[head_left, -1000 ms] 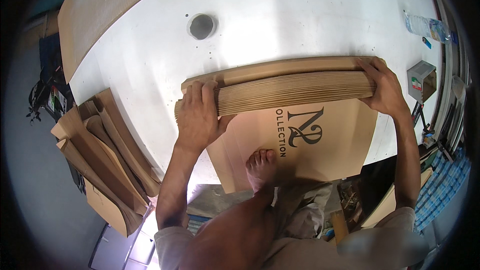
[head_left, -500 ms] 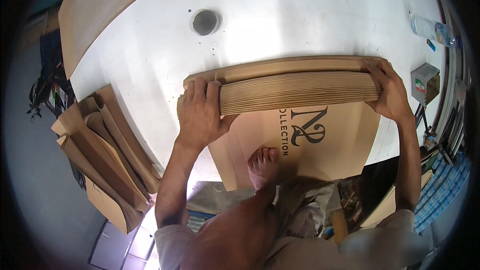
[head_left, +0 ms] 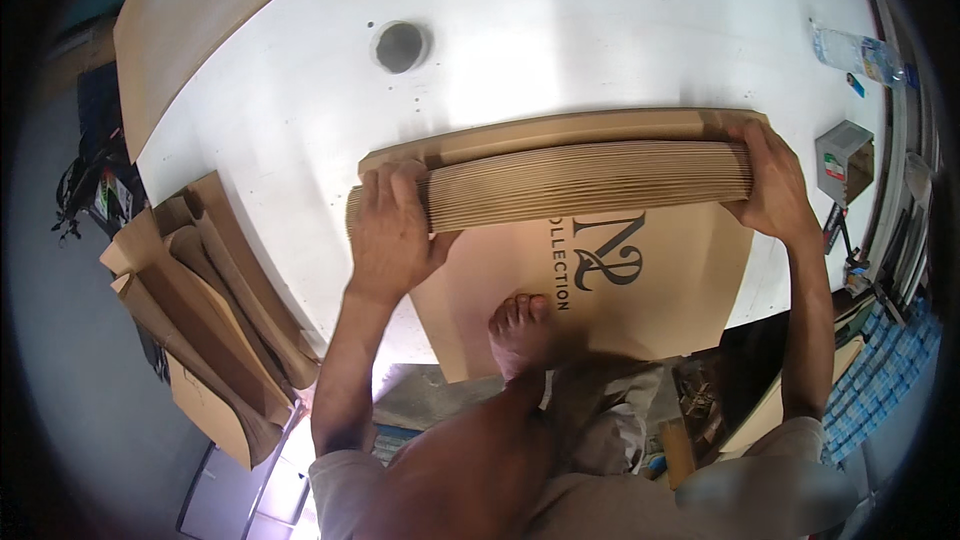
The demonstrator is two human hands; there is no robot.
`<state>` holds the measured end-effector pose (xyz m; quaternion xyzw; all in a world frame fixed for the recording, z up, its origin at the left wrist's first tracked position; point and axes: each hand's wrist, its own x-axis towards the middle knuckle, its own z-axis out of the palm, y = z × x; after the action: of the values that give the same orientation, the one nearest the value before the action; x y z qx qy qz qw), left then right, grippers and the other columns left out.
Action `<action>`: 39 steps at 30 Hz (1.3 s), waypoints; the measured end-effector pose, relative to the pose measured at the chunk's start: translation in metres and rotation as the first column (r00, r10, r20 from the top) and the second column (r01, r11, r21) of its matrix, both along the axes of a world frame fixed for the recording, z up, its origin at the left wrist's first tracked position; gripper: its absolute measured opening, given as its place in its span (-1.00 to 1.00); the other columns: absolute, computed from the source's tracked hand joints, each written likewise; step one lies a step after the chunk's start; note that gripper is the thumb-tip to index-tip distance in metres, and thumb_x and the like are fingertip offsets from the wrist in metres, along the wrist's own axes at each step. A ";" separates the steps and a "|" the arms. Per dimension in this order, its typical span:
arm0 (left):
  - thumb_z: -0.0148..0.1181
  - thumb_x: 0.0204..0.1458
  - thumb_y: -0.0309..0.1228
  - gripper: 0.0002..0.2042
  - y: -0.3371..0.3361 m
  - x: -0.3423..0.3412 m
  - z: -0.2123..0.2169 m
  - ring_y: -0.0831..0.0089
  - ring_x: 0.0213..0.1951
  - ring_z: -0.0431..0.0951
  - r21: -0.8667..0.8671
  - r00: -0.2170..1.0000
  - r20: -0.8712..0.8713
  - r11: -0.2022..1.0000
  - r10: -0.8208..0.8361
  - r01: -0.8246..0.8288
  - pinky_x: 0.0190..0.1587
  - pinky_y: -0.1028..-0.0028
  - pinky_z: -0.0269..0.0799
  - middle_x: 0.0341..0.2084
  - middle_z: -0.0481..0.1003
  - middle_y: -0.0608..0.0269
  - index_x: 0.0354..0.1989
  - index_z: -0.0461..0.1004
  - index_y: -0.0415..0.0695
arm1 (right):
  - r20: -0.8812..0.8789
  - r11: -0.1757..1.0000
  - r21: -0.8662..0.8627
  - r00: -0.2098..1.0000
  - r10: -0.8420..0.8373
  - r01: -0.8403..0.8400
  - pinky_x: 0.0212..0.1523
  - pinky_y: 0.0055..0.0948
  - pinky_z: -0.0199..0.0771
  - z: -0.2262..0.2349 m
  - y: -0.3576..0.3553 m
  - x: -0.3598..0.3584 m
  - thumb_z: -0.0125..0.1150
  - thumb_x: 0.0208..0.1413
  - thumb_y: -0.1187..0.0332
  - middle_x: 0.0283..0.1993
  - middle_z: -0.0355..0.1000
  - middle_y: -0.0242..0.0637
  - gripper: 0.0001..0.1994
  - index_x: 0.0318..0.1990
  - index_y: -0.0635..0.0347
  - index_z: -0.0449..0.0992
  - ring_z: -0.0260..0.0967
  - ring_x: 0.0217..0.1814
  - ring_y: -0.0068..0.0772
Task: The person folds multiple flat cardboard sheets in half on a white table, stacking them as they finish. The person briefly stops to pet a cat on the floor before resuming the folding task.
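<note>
A stack of folded brown cardboard sheets lies across the white table, its layered edges turned toward me. My left hand grips the stack's left end, fingers over the top and thumb along the near side. At the right end my right hand is wrapped round the corner, fingers at the far side. Toward me from the layered edges spreads a flat cardboard panel with dark printing. My bare foot rests on that panel.
Folded cardboard pieces lean at the table's left edge. The white table has a round hole. On the right are a clear plastic bottle, a small grey box and a blue checked cloth. A large brown board lies far left.
Both hands keep their hold on the stack's ends. The whole scene sits slightly farther left in the picture; the stack's place on the table looks nearly the same.
</note>
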<state>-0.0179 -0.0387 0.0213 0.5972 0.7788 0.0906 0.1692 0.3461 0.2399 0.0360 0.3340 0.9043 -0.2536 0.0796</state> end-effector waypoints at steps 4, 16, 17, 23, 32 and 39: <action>0.58 -0.16 -0.07 -0.39 0.009 -0.002 0.000 -0.02 0.00 0.48 -0.151 0.999 -0.034 0.988 -0.023 0.017 -0.01 0.03 0.44 -0.03 0.47 0.04 -0.01 0.50 -0.17 | 0.001 1.000 0.018 1.000 0.010 -0.010 0.12 -0.15 0.52 -0.003 0.001 -0.006 0.63 -0.37 0.38 -0.04 0.46 -0.08 -0.13 0.30 0.18 0.51 0.46 0.08 0.07; 0.53 -0.08 -0.09 -0.40 0.003 0.008 0.001 -0.06 -0.01 0.52 -0.063 0.998 -0.045 0.997 0.045 -0.048 0.06 -0.03 0.41 -0.05 0.47 0.01 0.02 0.41 -0.17 | 0.073 1.000 0.012 0.997 -0.016 0.015 0.17 -0.04 0.50 -0.002 0.001 -0.010 0.68 -0.33 0.29 0.11 0.44 -0.11 -0.24 0.19 0.12 0.54 0.44 0.18 0.06; 0.53 -0.08 -0.07 -0.39 0.005 0.007 0.003 -0.04 -0.01 0.52 -0.056 0.998 -0.060 0.998 0.013 -0.016 0.05 -0.01 0.40 -0.05 0.47 0.02 0.02 0.42 -0.18 | 0.090 0.999 0.000 0.995 -0.038 0.038 0.18 -0.04 0.50 0.001 -0.002 -0.009 0.68 -0.33 0.29 0.11 0.44 -0.10 -0.21 0.21 0.11 0.53 0.44 0.18 0.06; 0.53 -0.09 -0.01 -0.33 0.008 -0.007 -0.008 0.01 0.00 0.52 0.032 0.989 -0.072 0.991 -0.127 0.130 0.04 0.03 0.40 -0.01 0.47 0.03 0.07 0.46 -0.23 | 0.045 0.998 0.045 0.998 0.032 -0.034 0.23 -0.05 0.49 0.002 -0.002 0.004 0.66 -0.30 0.29 0.11 0.47 -0.10 -0.21 0.24 0.12 0.52 0.43 0.20 0.09; 0.54 -0.12 0.00 -0.38 0.008 0.000 0.002 0.02 0.03 0.52 -0.065 0.997 -0.074 0.997 -0.034 0.030 0.05 0.06 0.43 -0.03 0.49 0.05 -0.01 0.48 -0.18 | 0.026 0.999 0.035 0.999 -0.035 0.034 0.24 -0.05 0.48 0.011 -0.009 -0.004 0.65 -0.29 0.30 0.14 0.48 -0.07 -0.23 0.23 0.11 0.52 0.41 0.25 0.10; 0.56 -0.12 -0.04 -0.41 0.005 0.008 0.004 0.00 0.03 0.52 -0.070 0.999 -0.042 0.997 0.025 -0.028 0.00 0.04 0.45 -0.04 0.48 0.05 -0.03 0.48 -0.15 | 0.017 0.997 -0.011 0.997 -0.071 0.071 0.20 -0.08 0.50 0.001 -0.003 -0.009 0.64 -0.42 0.38 0.08 0.45 -0.14 -0.15 0.24 0.16 0.54 0.42 0.21 0.05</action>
<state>-0.0095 -0.0334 0.0255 0.5822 0.7927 0.0528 0.1729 0.3366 0.2373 0.0369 0.3677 0.8896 -0.2588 0.0800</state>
